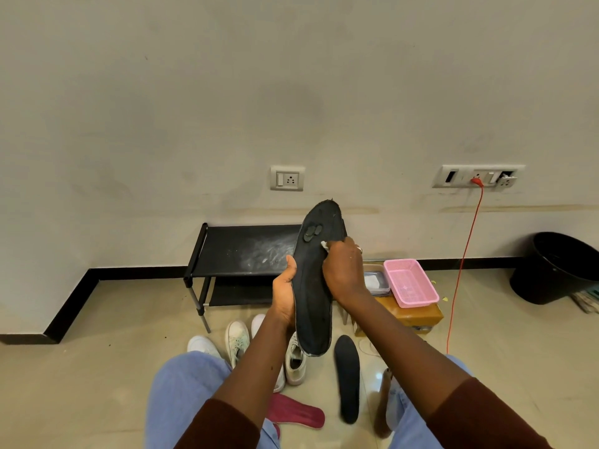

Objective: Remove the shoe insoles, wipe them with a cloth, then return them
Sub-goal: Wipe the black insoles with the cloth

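Left hand (284, 294) holds black insole (312, 286) upright; right hand (343, 270) presses cloth (324, 245) on it.

Soft, even indoor light, fairly bright; faint shadows under the shoe rack (246, 251), small glare patch on the floor (372, 380). Left hand (284, 294), right hand (343, 270) and insole (312, 296) sharp, no motion blur; cloth (324, 245) just a pale speck. Wide-angle bowing at the edges.

— How do our arms lie?
— Our left forearm (256, 358) and right forearm (398, 338) reach forward, converging.
— The hands?
— Our left hand (284, 291) grips the insole (312, 306) by its edge, thumb up. Our right hand (343, 270) is curled, knuckles towards us, seemingly pinching a cloth (324, 245); its fingertips are hidden.
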